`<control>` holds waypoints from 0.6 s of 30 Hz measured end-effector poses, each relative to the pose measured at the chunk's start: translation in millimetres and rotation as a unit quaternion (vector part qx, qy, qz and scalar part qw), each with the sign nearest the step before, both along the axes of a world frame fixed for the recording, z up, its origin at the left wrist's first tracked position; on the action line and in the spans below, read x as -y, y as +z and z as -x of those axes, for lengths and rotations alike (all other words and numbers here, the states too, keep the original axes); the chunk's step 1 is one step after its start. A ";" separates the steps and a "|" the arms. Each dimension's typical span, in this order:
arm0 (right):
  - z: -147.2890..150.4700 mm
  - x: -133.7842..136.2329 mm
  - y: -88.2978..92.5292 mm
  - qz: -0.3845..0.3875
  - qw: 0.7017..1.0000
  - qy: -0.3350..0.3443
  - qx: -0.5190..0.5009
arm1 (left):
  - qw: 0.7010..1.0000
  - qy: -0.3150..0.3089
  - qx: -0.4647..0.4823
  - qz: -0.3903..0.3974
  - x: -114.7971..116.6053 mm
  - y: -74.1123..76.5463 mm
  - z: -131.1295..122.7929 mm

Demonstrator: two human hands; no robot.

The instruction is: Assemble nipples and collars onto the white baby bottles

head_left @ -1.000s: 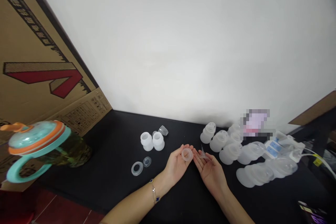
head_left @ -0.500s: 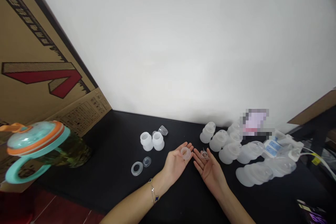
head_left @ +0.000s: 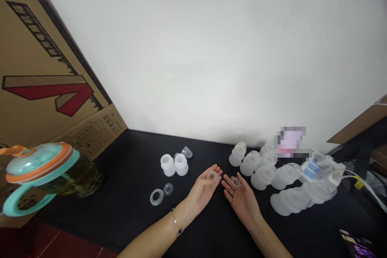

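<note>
My left hand (head_left: 202,193) lies palm up with a clear silicone ring (head_left: 212,176) resting at the base of its fingers. My right hand (head_left: 242,201) is also palm up, a short gap away, and holds a small clear silicone piece (head_left: 236,182) on its fingers. Beyond the hands, two white frosted collars (head_left: 174,165) stand on the black table (head_left: 130,169) with a clear cap (head_left: 187,152) behind them. A thick translucent ring (head_left: 156,197) and a small clear disc (head_left: 168,188) lie nearer my left wrist. Frosted plastic cups (head_left: 263,174) crowd to the right of my right hand.
At the left stand a teal-handled drinking cup with an orange rim (head_left: 42,169) and a large cardboard box (head_left: 51,88). A white device with blue labels (head_left: 311,171) and a cable (head_left: 359,179) sits far right. A white wall backs the table.
The small clear piece in my right hand has turned from standing on edge to lying flatter. Both hands have drawn slightly closer to level, and the view has tilted a little.
</note>
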State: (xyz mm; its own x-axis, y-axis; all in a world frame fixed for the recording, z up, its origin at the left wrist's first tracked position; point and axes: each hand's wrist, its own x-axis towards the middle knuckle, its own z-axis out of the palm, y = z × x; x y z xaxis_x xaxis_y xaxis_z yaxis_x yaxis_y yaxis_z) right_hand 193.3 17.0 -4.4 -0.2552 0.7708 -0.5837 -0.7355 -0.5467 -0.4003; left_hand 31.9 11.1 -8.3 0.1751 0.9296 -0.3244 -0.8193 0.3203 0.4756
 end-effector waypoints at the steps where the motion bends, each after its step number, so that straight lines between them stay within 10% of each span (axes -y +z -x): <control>1: 0.2 0.2 0.2 -0.002 1.000 0.000 0.000 | 1.000 -0.001 0.002 0.001 -0.2 -0.6 0.1; 18: 0.7 2.4 1.6 -0.057 0.997 0.043 0.003 | 1.000 0.001 -0.018 0.004 -0.5 0.6 -1.2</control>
State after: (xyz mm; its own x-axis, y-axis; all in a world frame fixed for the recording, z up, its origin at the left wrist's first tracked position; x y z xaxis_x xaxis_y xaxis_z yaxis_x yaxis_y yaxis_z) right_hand 192.6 14.6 -2.8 -0.3197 0.8075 -0.4957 -0.6859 -0.5581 -0.4669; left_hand 33.1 11.6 -7.7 0.1607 0.9277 -0.3370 -0.8026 0.3216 0.5025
